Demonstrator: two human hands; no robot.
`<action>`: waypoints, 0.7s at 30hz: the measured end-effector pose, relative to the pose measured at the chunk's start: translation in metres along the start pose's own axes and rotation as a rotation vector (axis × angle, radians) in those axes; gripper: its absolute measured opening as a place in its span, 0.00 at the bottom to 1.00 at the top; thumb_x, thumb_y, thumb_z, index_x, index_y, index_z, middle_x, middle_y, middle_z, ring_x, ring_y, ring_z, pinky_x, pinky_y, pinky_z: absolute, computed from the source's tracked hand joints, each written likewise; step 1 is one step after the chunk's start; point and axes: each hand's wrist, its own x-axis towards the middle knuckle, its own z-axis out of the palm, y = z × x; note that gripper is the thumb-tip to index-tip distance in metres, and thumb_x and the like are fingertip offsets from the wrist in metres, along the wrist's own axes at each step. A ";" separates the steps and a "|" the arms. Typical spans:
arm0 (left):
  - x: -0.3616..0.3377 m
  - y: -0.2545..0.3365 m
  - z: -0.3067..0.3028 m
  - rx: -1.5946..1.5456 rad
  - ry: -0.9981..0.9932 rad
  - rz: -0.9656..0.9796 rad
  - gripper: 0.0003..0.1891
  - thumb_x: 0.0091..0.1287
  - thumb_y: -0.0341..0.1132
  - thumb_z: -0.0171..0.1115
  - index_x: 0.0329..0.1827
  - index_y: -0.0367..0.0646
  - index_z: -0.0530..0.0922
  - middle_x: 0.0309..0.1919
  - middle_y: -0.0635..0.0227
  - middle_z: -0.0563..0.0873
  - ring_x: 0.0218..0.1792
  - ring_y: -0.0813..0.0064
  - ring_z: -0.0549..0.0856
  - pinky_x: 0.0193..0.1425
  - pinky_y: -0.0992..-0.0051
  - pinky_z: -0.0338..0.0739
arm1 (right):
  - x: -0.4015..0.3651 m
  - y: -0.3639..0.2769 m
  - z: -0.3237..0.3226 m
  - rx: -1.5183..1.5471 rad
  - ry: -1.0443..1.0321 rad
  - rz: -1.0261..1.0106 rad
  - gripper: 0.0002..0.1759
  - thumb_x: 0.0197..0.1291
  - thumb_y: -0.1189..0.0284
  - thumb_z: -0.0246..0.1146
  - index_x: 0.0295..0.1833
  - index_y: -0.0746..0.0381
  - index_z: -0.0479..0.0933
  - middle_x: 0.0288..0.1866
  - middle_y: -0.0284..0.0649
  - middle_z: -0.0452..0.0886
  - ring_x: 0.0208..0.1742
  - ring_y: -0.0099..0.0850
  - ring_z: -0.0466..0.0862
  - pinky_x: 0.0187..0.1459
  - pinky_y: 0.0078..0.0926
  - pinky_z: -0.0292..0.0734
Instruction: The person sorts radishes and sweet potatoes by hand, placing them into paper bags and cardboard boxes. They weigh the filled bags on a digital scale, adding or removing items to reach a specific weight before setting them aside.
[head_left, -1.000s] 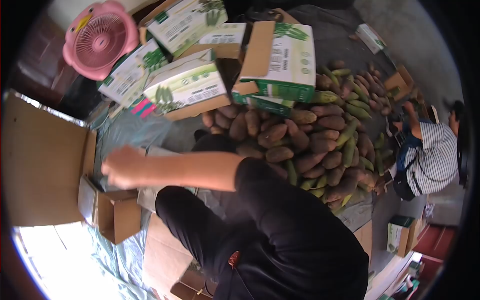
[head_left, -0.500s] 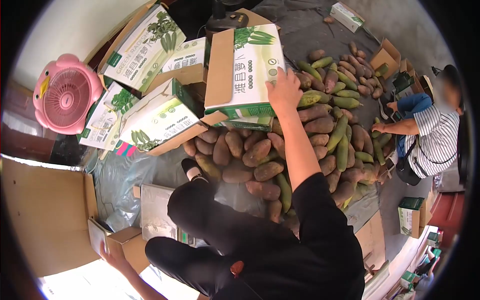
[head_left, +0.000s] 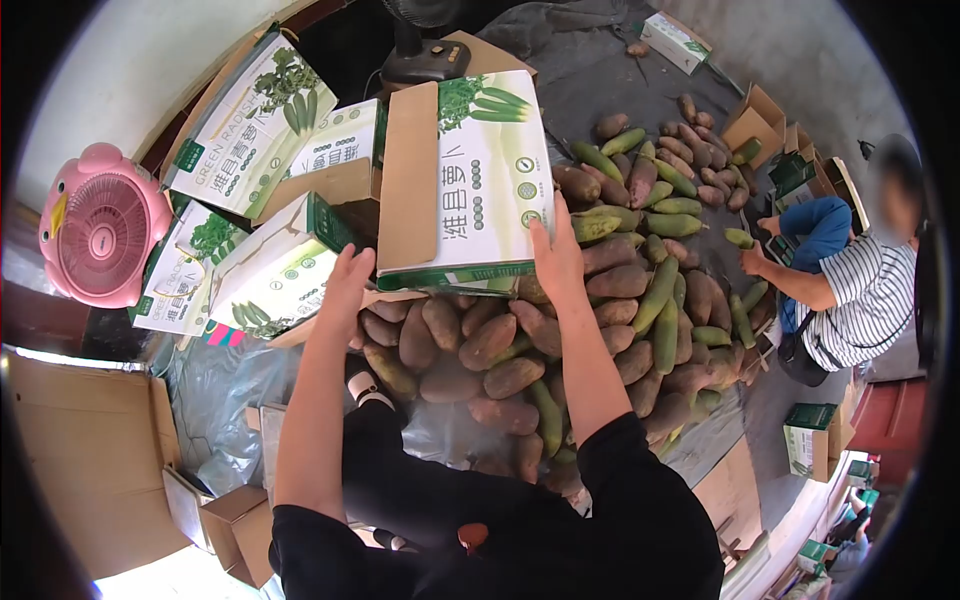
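A white and green carton (head_left: 490, 180) with radish pictures and a brown flap stands in front of me, above the near edge of a radish pile. My right hand (head_left: 558, 255) is on the carton's right side, fingers pointing up along it, thumb at its face. Beside its lower left corner is my left hand (head_left: 347, 278), fingers apart, near an opened carton (head_left: 280, 265) that lies tilted; whether it touches either carton is unclear. Brownish radishes (head_left: 488, 342) and green radishes (head_left: 655, 300) lie heaped below and to the right.
More cartons (head_left: 255, 120) lean at the upper left beside a pink fan (head_left: 103, 225). A black fan base (head_left: 425, 62) stands behind. At the right a person in a striped shirt (head_left: 860, 290) holds a green radish. Clear plastic sheeting (head_left: 225, 400) and a brown box (head_left: 240, 530) are lower left.
My left hand has moved up from the lower left to beside the cartons. My right hand remains at the carton's right side. The person at the right has lifted a green radish.
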 end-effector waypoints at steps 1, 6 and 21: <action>0.008 0.000 0.008 0.007 -0.046 -0.019 0.43 0.66 0.56 0.56 0.75 0.39 0.49 0.68 0.57 0.64 0.68 0.62 0.64 0.68 0.58 0.58 | -0.002 0.001 0.000 0.019 0.001 0.028 0.33 0.65 0.65 0.52 0.71 0.67 0.54 0.68 0.58 0.64 0.67 0.51 0.67 0.65 0.39 0.62; 0.030 -0.010 0.038 -0.235 -0.126 0.009 0.28 0.69 0.47 0.56 0.65 0.37 0.67 0.58 0.61 0.78 0.58 0.70 0.75 0.62 0.66 0.69 | -0.005 0.007 -0.002 0.056 0.020 0.068 0.32 0.67 0.65 0.52 0.72 0.67 0.53 0.68 0.57 0.64 0.67 0.48 0.67 0.65 0.35 0.62; -0.056 0.046 0.071 -0.208 -0.390 0.071 0.18 0.62 0.29 0.64 0.55 0.35 0.76 0.45 0.67 0.84 0.45 0.79 0.82 0.53 0.76 0.76 | -0.075 0.069 -0.045 0.484 0.065 0.192 0.28 0.70 0.67 0.47 0.72 0.66 0.56 0.64 0.44 0.69 0.60 0.27 0.72 0.59 0.23 0.67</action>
